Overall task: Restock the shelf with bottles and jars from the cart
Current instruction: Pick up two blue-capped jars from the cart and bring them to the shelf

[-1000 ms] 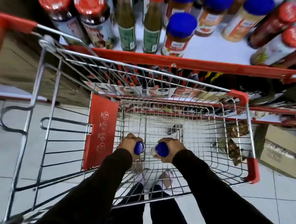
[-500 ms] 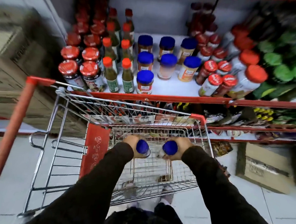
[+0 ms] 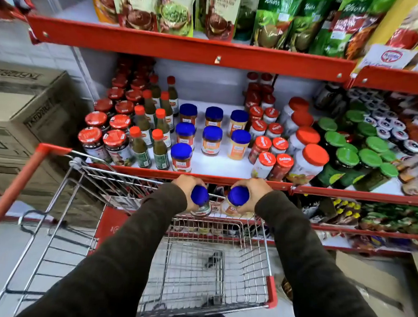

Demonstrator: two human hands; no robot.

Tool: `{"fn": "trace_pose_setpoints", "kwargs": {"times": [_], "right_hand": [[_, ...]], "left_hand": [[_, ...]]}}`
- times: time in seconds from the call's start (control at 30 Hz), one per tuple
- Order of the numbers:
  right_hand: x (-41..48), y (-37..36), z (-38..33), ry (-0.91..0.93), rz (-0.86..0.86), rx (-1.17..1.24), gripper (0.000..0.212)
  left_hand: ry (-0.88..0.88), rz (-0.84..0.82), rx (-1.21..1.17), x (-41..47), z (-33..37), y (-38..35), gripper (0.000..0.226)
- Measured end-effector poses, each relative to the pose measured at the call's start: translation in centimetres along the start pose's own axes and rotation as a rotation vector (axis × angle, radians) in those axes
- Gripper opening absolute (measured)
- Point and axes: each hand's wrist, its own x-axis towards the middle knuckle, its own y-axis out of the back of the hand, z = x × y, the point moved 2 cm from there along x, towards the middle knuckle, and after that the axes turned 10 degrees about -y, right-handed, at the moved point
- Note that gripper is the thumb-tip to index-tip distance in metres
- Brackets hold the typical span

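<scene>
Two blue-capped jars, one in each fist, ride just above the cart's far rim, short of the shelf lip. My left hand (image 3: 187,189) wraps the darker jar (image 3: 200,199) around its shoulder; my right hand (image 3: 251,193) clasps the pale jar (image 3: 236,201) the same way. They look like rigid, smooth containers, probably weighty, so I judge a grip on the body safer than on the cap. The white shelf (image 3: 217,167) has bare front spots beside the blue-lidded rows (image 3: 212,133), red-capped bottles on either side. The wire cart (image 3: 219,278) below looks nearly empty, tiled floor underneath.
</scene>
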Motion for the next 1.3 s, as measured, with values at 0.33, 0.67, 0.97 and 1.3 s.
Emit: {"fn": "trace_pose_setpoints", "kwargs": {"times": [0.33, 0.67, 0.97, 1.3], "right_hand": [[4.5, 7.5, -1.3, 0.060, 0.140, -0.076, 0.068], [10.7, 6.4, -0.6, -0.106, 0.027, -0.035, 0.050], [12.0, 4.9, 0.1, -0.063, 0.065, -0.046, 0.036], [10.4, 4.3, -0.3, -0.017, 0.113, -0.082, 0.054]], "left_hand": [[0.030, 0.144, 0.111, 5.9, 1.9, 6.7, 0.060], [0.082, 0.143, 0.142, 11.6, 1.2, 5.8, 0.052], [0.118, 0.119, 0.160, 12.9, 0.3, 4.3, 0.053], [0.019, 0.106, 0.208, 11.2, 0.1, 3.0, 0.071]]}}
